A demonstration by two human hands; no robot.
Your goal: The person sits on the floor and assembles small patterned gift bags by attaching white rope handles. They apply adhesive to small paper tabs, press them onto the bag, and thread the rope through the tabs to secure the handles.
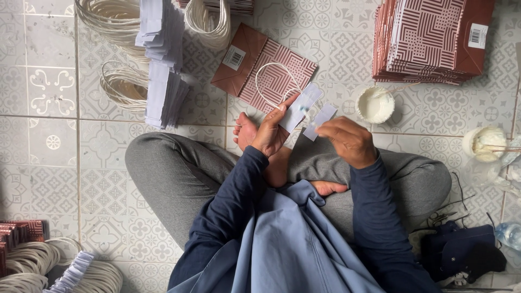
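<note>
Sitting cross-legged on the tiled floor (54, 141), both forearms angled up toward 12 o'clock over my knees. My left hand (269, 132) is pinching a pale paper strip (300, 106) between thumb and fingers, along with the end of a white cord handle (269, 81) that loops up toward 11 o'clock. My right hand (350, 140) is curled knuckles-up, fingertips pinched on a second, smaller paper strip (320, 120) just beside the first one, at about 9 o'clock from that hand. Both strips sit right between my hands, just above my feet.

The cord lies across a maroon patterned paper bag (274, 76), flat on the floor at 12 o'clock from my left hand.

Containers: a small white round tub (375, 104) at 1 o'clock from my right hand holds something white, glue maybe, can't really tell, with a thin stick resting in it. Another little tub (484, 142) sits at 3 o'clock, also with a stick across it.

A stack of finished bags (429, 40) is at 1 o'clock, and piles of pale strips (163, 65) and coils of cord (116, 27) are off at 10 o'clock.
</note>
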